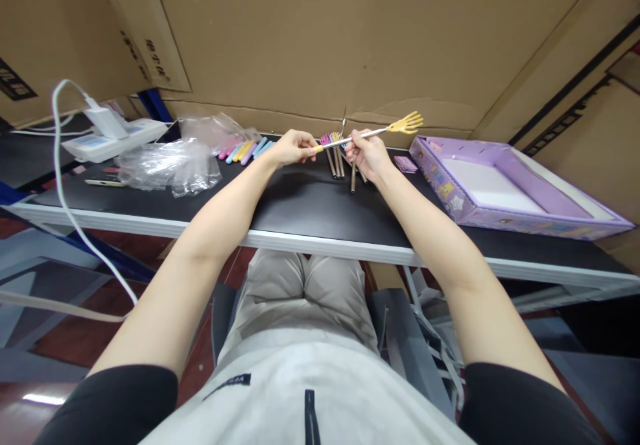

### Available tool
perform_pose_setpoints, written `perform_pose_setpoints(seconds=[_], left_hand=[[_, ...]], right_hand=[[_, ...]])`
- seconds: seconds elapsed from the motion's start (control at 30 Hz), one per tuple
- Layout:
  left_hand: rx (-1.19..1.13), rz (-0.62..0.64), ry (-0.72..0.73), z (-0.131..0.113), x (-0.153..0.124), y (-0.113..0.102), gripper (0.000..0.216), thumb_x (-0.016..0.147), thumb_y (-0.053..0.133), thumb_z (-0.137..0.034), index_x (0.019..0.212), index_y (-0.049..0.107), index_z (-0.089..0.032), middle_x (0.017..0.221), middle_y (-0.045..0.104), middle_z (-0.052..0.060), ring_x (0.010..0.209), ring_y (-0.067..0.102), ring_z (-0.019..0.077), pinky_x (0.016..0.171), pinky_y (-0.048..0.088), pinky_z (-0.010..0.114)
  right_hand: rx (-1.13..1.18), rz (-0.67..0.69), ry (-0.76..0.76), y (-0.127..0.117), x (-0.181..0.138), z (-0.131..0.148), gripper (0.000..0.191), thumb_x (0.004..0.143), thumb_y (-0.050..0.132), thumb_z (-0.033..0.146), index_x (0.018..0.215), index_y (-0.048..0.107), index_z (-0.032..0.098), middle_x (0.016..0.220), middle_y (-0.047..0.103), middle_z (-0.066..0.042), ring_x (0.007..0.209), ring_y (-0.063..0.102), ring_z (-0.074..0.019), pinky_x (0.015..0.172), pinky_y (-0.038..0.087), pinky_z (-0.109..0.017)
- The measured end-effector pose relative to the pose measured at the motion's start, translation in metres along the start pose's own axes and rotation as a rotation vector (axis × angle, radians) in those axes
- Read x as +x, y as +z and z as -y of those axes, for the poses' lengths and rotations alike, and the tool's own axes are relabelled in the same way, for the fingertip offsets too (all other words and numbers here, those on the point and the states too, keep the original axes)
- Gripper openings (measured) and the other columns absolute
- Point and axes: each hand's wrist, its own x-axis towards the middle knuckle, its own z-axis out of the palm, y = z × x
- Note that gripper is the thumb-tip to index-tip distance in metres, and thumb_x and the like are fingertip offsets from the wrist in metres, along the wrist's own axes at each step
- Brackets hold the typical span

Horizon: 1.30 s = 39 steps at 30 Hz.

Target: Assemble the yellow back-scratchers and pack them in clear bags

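Note:
A back scratcher with a yellow hand-shaped head (pixel 406 123) and a thin metal rod is stretched between my hands above the table. My left hand (pixel 296 147) pinches its yellow handle end, mostly hidden by the fingers. My right hand (pixel 369 155) is closed round the rod, nearer to the head. Below and behind the right hand lie several metal rods (pixel 338 164) with pink, yellow and blue hand-shaped heads, partly covered by that hand. Left of my left hand lies a row of pastel handles (pixel 246 151) in pink, yellow, purple and blue.
Crumpled clear plastic bags (pixel 173 165) lie on the left, beside a white power strip (pixel 117 140) with a plugged-in charger and cable. An open purple box (pixel 525 222) stands on the right, near a small pink packet (pixel 405 164). Cardboard (pixel 320 45) walls the back.

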Motion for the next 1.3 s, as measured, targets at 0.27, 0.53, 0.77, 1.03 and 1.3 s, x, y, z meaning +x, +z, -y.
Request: perform_pose_setpoints(seconds=[0.27, 0.53, 0.77, 1.03, 1.3], left_hand=[[0.082, -0.053, 0.0, -0.003, 0.003, 0.005, 0.018, 0.095, 0.086, -0.016, 0.089, 0.069, -0.015, 0.074, 0.074, 0.004, 0.069, 0.065, 0.0128, 0.071, 0.054, 0.026], [0.082, -0.05, 0.039, -0.004, 0.001, 0.007, 0.022, 0.094, 0.088, -0.023, 0.091, 0.067, -0.017, 0.074, 0.071, 0.001, 0.068, 0.063, 0.0121, 0.068, 0.052, 0.024], [0.05, -0.03, 0.03, -0.008, 0.001, 0.008, 0.027, 0.093, 0.09, -0.025, 0.089, 0.064, -0.019, 0.077, 0.068, 0.001, 0.072, 0.061, 0.0136, 0.075, 0.049, 0.028], [0.358, -0.106, 0.057, 0.001, -0.001, -0.016, 0.015, 0.087, 0.079, -0.014, 0.084, 0.066, -0.021, 0.079, 0.067, 0.0, 0.08, 0.06, 0.0185, 0.082, 0.043, 0.032], [0.44, -0.025, 0.095, 0.001, -0.004, -0.025, 0.007, 0.087, 0.079, -0.025, 0.092, 0.076, -0.021, 0.082, 0.072, 0.002, 0.084, 0.062, 0.0218, 0.087, 0.046, 0.034]], right_hand=[[0.019, -0.07, 0.037, 0.007, -0.001, 0.001, 0.047, 0.106, 0.088, 0.046, 0.09, 0.047, 0.027, 0.06, 0.062, 0.01, 0.053, 0.064, -0.009, 0.056, 0.053, -0.018], [0.046, -0.011, 0.01, 0.008, -0.002, -0.003, 0.052, 0.106, 0.088, 0.047, 0.09, 0.043, 0.028, 0.059, 0.062, 0.012, 0.048, 0.059, -0.0067, 0.052, 0.05, -0.015], [0.013, 0.012, 0.001, 0.014, 0.0, 0.0, 0.052, 0.103, 0.089, 0.058, 0.092, 0.048, 0.028, 0.061, 0.062, 0.01, 0.05, 0.061, -0.0082, 0.053, 0.053, -0.016], [-0.817, 0.014, -0.278, -0.016, 0.008, -0.008, 0.029, 0.102, 0.084, 0.042, 0.087, 0.067, 0.025, 0.078, 0.074, -0.008, 0.085, 0.077, -0.03, 0.094, 0.067, -0.05], [-1.459, 0.142, -0.393, -0.03, 0.005, 0.007, 0.025, 0.104, 0.065, 0.025, 0.121, 0.082, 0.018, 0.131, 0.082, -0.021, 0.132, 0.071, -0.0411, 0.116, 0.052, -0.054]])
